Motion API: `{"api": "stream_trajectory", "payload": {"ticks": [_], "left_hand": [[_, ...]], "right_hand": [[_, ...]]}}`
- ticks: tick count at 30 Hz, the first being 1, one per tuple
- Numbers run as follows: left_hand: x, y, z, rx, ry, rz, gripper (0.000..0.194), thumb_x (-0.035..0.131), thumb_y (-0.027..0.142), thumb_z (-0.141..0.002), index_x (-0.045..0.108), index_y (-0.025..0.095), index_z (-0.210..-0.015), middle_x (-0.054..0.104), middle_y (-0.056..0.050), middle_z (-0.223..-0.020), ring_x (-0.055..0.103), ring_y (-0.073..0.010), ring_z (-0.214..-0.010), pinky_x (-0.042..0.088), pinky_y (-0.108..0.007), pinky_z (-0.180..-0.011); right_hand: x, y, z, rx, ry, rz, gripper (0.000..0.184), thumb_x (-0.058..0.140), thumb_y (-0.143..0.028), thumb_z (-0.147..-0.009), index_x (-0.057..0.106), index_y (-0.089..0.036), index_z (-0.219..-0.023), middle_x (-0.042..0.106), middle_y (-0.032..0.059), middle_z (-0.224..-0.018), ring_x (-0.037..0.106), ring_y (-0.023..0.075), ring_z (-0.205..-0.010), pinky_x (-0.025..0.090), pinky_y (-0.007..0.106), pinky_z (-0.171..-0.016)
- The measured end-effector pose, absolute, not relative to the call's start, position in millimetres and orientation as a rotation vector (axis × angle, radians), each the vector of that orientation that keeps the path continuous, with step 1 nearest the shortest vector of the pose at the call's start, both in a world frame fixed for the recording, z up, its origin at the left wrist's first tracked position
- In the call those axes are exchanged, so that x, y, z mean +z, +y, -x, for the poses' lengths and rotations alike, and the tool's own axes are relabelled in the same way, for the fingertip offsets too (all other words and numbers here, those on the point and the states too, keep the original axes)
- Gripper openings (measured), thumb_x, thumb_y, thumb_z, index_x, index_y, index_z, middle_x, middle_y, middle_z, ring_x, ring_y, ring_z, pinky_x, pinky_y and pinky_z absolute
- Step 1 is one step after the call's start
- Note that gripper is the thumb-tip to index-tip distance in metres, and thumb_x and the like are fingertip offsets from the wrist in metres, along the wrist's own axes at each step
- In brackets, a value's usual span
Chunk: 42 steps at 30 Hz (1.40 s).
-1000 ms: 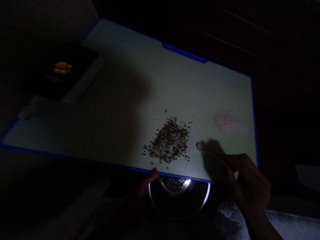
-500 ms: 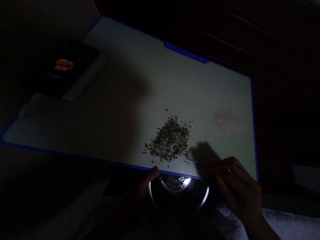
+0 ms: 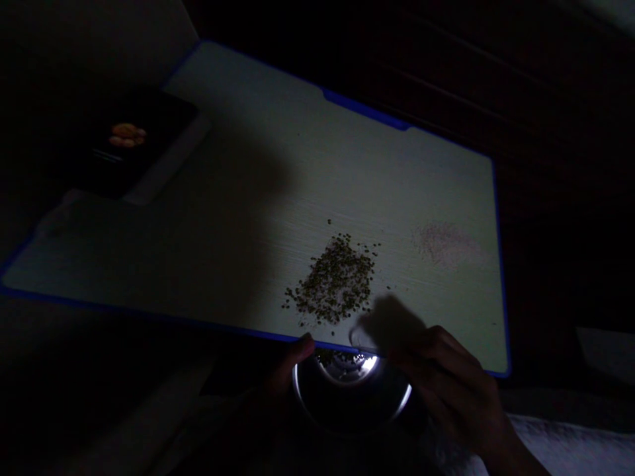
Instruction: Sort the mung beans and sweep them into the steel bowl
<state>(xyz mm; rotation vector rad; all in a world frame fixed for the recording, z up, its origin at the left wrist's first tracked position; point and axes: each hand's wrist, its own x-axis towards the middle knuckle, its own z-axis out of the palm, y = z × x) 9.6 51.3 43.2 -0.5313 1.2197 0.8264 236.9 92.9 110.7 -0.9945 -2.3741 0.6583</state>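
Observation:
A pale board with a blue rim (image 3: 238,198) lies tilted in dim light. On it a heap of small dark green seeds (image 3: 335,281) sits near the front edge. A shiny steel bowl (image 3: 352,393) is just below that edge, with a few seeds inside. My left hand (image 3: 285,370) grips the bowl's left rim, thumb up against the board's edge. My right hand (image 3: 446,390) hovers over the front edge right of the bowl, fingers pinched on a thin object I cannot make out; its tip reaches toward the heap.
A faint pink powdery patch (image 3: 444,241) lies on the board's right part. A dark phone-like slab with an orange picture (image 3: 129,142) rests on the board's far left corner. Everything around the board is in darkness; pale cloth (image 3: 560,449) shows at bottom right.
My right hand with the thin object has slid left along the front edge, from right of the heap to just above the bowl. The left hand and the bowl stay put.

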Motion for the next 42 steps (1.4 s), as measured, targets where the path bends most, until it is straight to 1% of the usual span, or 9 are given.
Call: {"api": "stream_trajectory", "payload": {"ticks": [6, 10, 13, 16, 21, 28, 31, 35, 42], "left_hand": [[55.5, 60.8, -12.5, 0.880, 1.188, 0.633, 0.055, 0.057, 0.014, -0.087, 0.043, 0.002, -0.138, 0.075, -0.009, -0.078, 0.072, -0.0286, -0.082, 0.050, -0.046, -0.097], [51.7, 56.5, -8.9, 0.828, 1.172, 0.562, 0.054, 0.061, 0.016, -0.085, 0.046, 0.002, -0.135, 0.075, -0.014, -0.093, 0.071, -0.0317, -0.087, 0.057, -0.047, -0.084], [44.8, 51.3, -6.9, 0.873, 1.176, 0.538, 0.052, 0.061, 0.016, -0.085, 0.048, 0.005, -0.134, 0.074, -0.013, -0.097, 0.071, -0.0296, -0.089, 0.059, -0.042, -0.080], [39.5, 48.6, -7.2, 0.865, 1.125, 0.526, 0.049, 0.061, 0.018, -0.085, 0.051, 0.003, -0.131, 0.074, -0.013, -0.097, 0.070, -0.0293, -0.092, 0.058, -0.039, -0.084], [39.1, 51.1, -10.0, 0.847, 1.138, 0.563, 0.065, 0.059, 0.017, -0.086, 0.032, 0.001, -0.144, 0.074, -0.014, -0.097, 0.068, -0.0308, -0.100, 0.052, -0.045, -0.096], [49.9, 54.4, -8.4, 0.838, 1.068, 0.559, 0.049, 0.056, 0.020, -0.088, 0.049, 0.000, -0.132, 0.074, -0.014, -0.096, 0.068, -0.0315, -0.100, 0.052, -0.044, -0.095], [44.5, 50.6, -6.2, 0.856, 1.055, 0.535, 0.051, 0.056, 0.018, -0.088, 0.046, 0.003, -0.135, 0.073, -0.013, -0.105, 0.066, -0.0295, -0.104, 0.052, -0.040, -0.097], [35.1, 46.2, -4.3, 0.930, 0.970, 0.499, 0.065, 0.063, 0.019, -0.084, 0.038, 0.008, -0.143, 0.070, -0.012, -0.113, 0.063, -0.0285, -0.110, 0.049, -0.039, -0.100], [36.1, 40.1, 3.3, 0.935, 0.898, 0.436, 0.053, 0.065, 0.024, -0.084, 0.051, 0.009, -0.133, 0.067, -0.013, -0.119, 0.058, -0.0290, -0.118, 0.039, -0.040, -0.110]], "right_hand": [[119.4, 119.9, -251.8, 0.403, -2.230, 1.296, 0.042, 0.061, -0.001, -0.079, 0.062, -0.021, -0.116, 0.066, 0.0053, -0.099, 0.060, 0.0165, -0.089, 0.050, 0.032, -0.072], [117.0, 133.6, -248.8, 0.389, -2.252, 1.326, 0.040, 0.062, -0.002, -0.079, 0.064, -0.022, -0.113, 0.066, 0.0046, -0.098, 0.060, 0.0160, -0.089, 0.050, 0.031, -0.074], [113.2, 132.5, -247.3, 0.461, -2.299, 1.262, 0.039, 0.060, -0.002, -0.080, 0.064, -0.023, -0.113, 0.065, 0.0049, -0.097, 0.060, 0.0169, -0.091, 0.051, 0.032, -0.074], [112.2, 124.2, -249.5, 0.539, -2.333, 1.192, 0.040, 0.058, -0.002, -0.082, 0.062, -0.022, -0.116, 0.064, 0.0059, -0.096, 0.059, 0.0173, -0.090, 0.051, 0.033, -0.071], [113.4, 109.5, -247.8, 0.643, -2.386, 1.092, 0.042, 0.057, -0.002, -0.083, 0.059, -0.019, -0.121, 0.063, 0.0077, -0.098, 0.057, 0.0168, -0.088, 0.051, 0.033, -0.069], [114.3, 98.7, -242.7, 0.724, -2.405, 1.010, 0.045, 0.056, -0.003, -0.084, 0.057, -0.019, -0.126, 0.063, 0.0065, -0.100, 0.057, 0.0167, -0.089, 0.052, 0.032, -0.069], [113.6, 96.5, -239.5, 0.730, -2.391, 1.008, 0.046, 0.056, -0.001, -0.082, 0.058, -0.018, -0.125, 0.063, 0.0068, -0.100, 0.057, 0.0168, -0.090, 0.052, 0.033, -0.069], [110.5, 98.2, -226.9, 0.712, -2.331, 1.014, 0.049, 0.057, 0.002, -0.080, 0.057, -0.018, -0.125, 0.064, 0.0069, -0.100, 0.058, 0.0169, -0.088, 0.052, 0.034, -0.069], [107.2, 108.2, -198.4, 0.726, -2.344, 0.955, 0.047, 0.057, -0.004, -0.082, 0.058, -0.021, -0.126, 0.065, 0.0058, -0.101, 0.058, 0.0169, -0.090, 0.052, 0.032, -0.070]]}}
